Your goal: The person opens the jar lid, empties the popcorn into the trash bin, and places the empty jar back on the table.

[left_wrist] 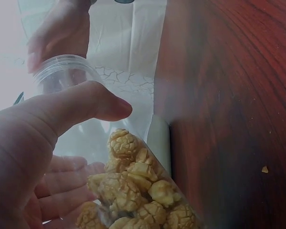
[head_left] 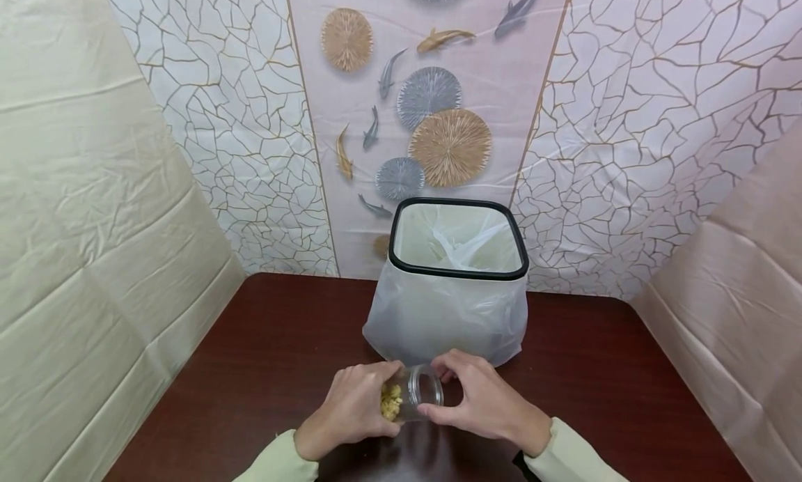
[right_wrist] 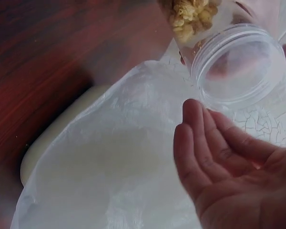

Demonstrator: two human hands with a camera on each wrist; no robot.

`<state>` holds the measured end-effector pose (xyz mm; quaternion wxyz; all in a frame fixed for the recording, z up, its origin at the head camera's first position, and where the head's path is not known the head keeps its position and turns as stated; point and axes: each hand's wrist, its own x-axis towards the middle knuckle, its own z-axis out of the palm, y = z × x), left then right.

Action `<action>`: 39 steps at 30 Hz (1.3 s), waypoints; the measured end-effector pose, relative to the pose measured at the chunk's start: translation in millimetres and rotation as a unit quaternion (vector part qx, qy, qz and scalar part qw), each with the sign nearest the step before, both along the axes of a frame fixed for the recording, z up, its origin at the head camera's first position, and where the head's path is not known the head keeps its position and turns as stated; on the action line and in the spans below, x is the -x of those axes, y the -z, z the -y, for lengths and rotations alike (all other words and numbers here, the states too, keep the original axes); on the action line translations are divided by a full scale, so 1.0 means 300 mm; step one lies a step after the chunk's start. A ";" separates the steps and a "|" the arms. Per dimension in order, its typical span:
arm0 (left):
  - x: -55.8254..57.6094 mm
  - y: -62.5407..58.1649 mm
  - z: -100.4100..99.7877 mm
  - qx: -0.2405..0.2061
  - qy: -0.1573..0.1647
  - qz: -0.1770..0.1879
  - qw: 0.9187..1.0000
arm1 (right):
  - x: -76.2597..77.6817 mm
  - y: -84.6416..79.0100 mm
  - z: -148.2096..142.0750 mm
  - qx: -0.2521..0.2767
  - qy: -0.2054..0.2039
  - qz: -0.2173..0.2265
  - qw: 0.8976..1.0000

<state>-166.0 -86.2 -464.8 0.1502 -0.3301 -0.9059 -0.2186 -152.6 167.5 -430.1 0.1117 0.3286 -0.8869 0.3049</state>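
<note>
My left hand (head_left: 354, 405) grips a clear jar (head_left: 409, 395) that lies on its side above the table, its ridged rim facing right. Yellowish popcorn (left_wrist: 138, 191) has settled toward the jar's base, on the left hand's side. Around the rim end is my right hand (head_left: 485, 402), its thumb near the lower edge. In the right wrist view its relaxed fingers (right_wrist: 224, 152) lie just beside the rim, with little or no contact. Whether a clear lid covers the mouth is hard to tell.
Behind the hands stands a white bin with a black rim (head_left: 460, 271), lined with a thin plastic bag (head_left: 388, 322). The dark red table (head_left: 276, 350) carries a small crumb (left_wrist: 264, 169). Patterned cloth (head_left: 250, 120) hangs at the back, with pale padded sheets (head_left: 81, 224) on both sides.
</note>
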 end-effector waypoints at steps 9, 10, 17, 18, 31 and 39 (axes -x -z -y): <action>0.002 -0.011 0.005 0.004 -0.005 -0.003 1.000 | 0.005 -0.016 -0.036 -0.010 -0.068 -0.073 0.995; 0.003 -0.012 0.005 0.004 -0.005 -0.005 1.000 | 0.003 -0.019 -0.038 -0.007 -0.060 -0.070 0.996; 0.007 -0.014 0.000 0.008 -0.012 -0.016 1.000 | -0.003 -0.026 -0.015 0.002 0.036 0.018 0.999; 0.007 -0.014 -0.002 0.009 -0.014 -0.017 1.000 | -0.003 -0.024 -0.011 0.002 0.042 0.031 0.999; 0.014 -0.012 -0.004 0.013 -0.017 -0.021 1.000 | 0.005 -0.012 -0.013 0.000 -0.030 -0.003 1.000; 0.017 -0.013 0.004 0.002 -0.014 -0.008 1.000 | 0.017 -0.013 -0.038 -0.007 -0.092 -0.096 0.991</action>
